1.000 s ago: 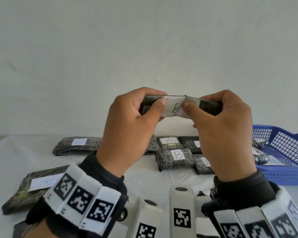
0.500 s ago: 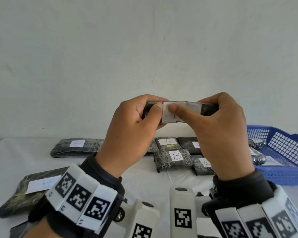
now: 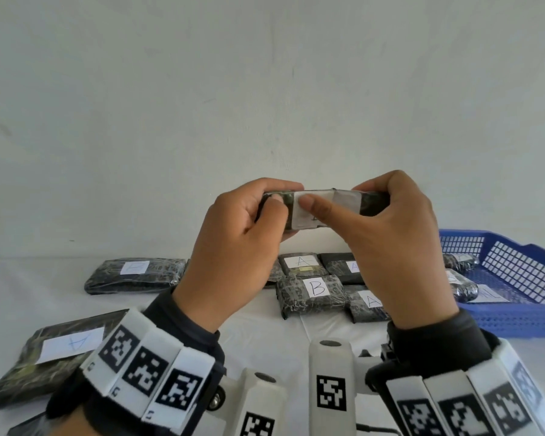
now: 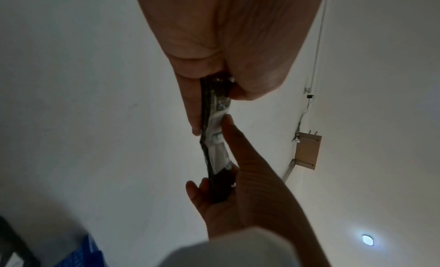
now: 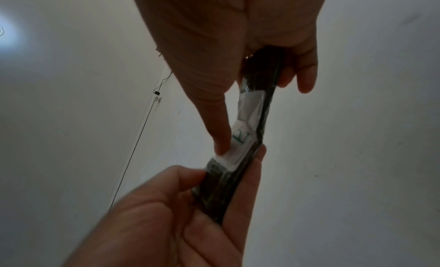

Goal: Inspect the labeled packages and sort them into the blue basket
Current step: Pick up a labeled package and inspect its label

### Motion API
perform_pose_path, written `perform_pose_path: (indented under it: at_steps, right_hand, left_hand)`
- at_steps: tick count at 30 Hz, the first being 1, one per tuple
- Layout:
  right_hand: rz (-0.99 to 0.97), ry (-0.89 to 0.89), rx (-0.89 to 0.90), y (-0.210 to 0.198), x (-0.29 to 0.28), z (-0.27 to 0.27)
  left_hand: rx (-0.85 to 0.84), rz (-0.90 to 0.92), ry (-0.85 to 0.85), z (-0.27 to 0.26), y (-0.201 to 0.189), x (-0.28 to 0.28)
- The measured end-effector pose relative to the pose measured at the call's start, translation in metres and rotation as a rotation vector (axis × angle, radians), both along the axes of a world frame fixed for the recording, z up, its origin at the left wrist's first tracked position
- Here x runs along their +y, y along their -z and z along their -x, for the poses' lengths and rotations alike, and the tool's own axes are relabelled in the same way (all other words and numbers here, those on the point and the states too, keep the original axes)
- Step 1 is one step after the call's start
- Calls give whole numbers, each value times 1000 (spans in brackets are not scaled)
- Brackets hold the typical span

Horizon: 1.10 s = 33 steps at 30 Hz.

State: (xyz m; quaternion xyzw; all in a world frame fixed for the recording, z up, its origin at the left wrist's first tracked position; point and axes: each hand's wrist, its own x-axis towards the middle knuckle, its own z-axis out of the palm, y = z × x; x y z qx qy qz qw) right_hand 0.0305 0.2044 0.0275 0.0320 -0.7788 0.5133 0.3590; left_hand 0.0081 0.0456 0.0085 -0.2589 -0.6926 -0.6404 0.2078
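My fingers [image 3: 266,191] curl round a dark package [image 3: 373,205], one end in each hand: left hand [image 3: 236,247] pinches the left end, right hand [image 3: 390,243] grips the right end, its thumb [image 3: 315,207] pressed flat on the white label [image 3: 343,201]. I hold it raised above the table [image 3: 265,335]. Near left lies an A package [image 3: 44,357]. Farther off I see a B package [image 3: 312,294] among A packages, and one more far left [image 3: 136,275]. The basket [image 3: 516,278] sits right, packages inside.
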Motion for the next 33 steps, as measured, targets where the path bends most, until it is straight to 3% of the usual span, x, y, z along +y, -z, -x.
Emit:
perform_pose_path:
  at_steps: [17,21,29,33]
  right_hand:
    - [-135,-13,-97,-5,12,-1]
    - [-62,-74,-71,-6,13,-2]
    - [11,-41,-18,-2,6,-1]
    - [94,-162,-37,-1,9,1]
  left_hand:
    - [-85,-68,124,0,-3,-2]
    - [-96,-133,179,-1,-5,-3]
    - [-72,-158,108,-1,-3,-1]
    - [-80,-197,89,1,-3,-3]
